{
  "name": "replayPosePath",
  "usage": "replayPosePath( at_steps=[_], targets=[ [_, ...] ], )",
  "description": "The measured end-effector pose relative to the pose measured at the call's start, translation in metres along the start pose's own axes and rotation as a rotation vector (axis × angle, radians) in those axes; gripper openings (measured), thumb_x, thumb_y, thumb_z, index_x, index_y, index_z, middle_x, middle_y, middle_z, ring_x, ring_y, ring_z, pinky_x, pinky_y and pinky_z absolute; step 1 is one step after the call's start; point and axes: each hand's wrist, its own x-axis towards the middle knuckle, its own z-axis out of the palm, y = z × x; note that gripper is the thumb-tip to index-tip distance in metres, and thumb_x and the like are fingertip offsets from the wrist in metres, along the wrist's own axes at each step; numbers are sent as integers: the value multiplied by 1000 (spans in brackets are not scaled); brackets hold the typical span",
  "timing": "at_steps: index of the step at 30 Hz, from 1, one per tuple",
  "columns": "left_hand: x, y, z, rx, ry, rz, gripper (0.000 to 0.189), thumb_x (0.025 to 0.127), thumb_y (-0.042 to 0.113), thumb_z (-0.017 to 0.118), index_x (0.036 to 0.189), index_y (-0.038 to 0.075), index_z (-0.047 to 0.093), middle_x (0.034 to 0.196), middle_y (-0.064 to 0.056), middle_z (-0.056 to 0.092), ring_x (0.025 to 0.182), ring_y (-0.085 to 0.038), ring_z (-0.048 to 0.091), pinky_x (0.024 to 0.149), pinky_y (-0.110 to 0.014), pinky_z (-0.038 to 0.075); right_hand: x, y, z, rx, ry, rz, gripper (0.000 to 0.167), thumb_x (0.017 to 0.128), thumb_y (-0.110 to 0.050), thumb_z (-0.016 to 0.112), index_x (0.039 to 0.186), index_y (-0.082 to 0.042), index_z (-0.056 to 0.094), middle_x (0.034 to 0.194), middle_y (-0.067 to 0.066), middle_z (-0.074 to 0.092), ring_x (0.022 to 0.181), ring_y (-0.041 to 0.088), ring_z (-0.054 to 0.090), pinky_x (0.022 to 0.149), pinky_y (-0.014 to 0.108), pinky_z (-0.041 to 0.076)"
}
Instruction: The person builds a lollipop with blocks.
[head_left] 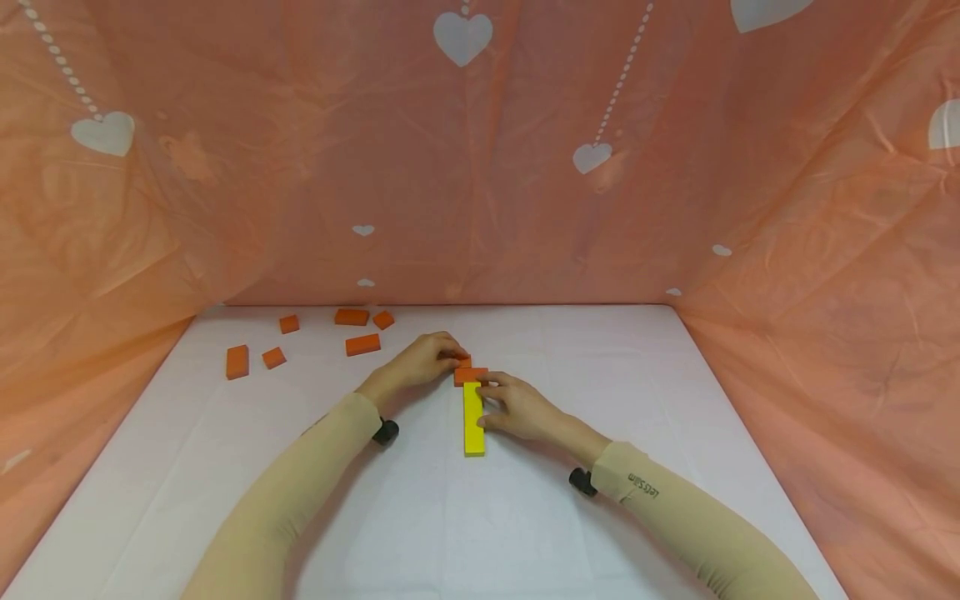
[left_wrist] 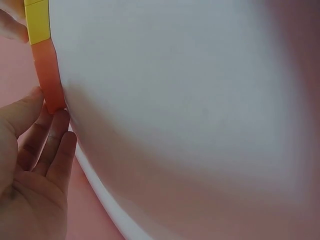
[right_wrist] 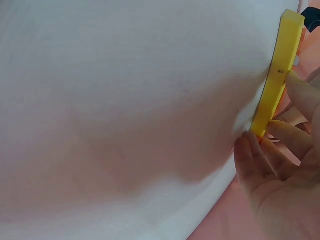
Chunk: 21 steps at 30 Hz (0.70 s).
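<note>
My left hand pinches a small orange block at the far end of a row of blocks. Its thumb lies along one side and its fingertips meet the end in the left wrist view. Nearer me, a wider orange block lies crosswise against the small one. A long yellow block runs from it toward me, forming a T. From the right, my right hand touches the yellow block's edge with thumb and a finger, while its index fingertip rests at the crosswise block's right end.
Several loose orange blocks lie at the far left of the white table, among them a long one, a small one and another long one. A pink curtain with white hearts encloses the back and sides.
</note>
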Motion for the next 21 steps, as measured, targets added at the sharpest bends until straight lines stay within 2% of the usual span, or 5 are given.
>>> replayPosePath(
  at_steps=[7,14,21],
  targets=[
    [-1,-2,0,6,13,19,24,101,9,68,123,7,76,116,-6,69,108,-24,65,101,-42,54,1,1,0,-16,0,-10,56,97,-27,77,143,0,61,157,17,47,144,39,46,118,53,38],
    [-1,-3,1,-4,6,0,25,102,11,68,125,8,75,118,-5,69,110,-23,64,103,-41,53,2,1,0,-27,1,-27,55,97,-27,76,143,1,61,157,19,47,143,39,47,118,53,39],
    [-4,-3,1,-16,19,-5,25,102,11,68,125,8,75,121,-7,66,110,-24,63,103,-41,53,1,-1,0,-13,-5,-9,55,97,-26,76,142,0,62,158,17,46,144,38,45,119,52,37]
  ],
)
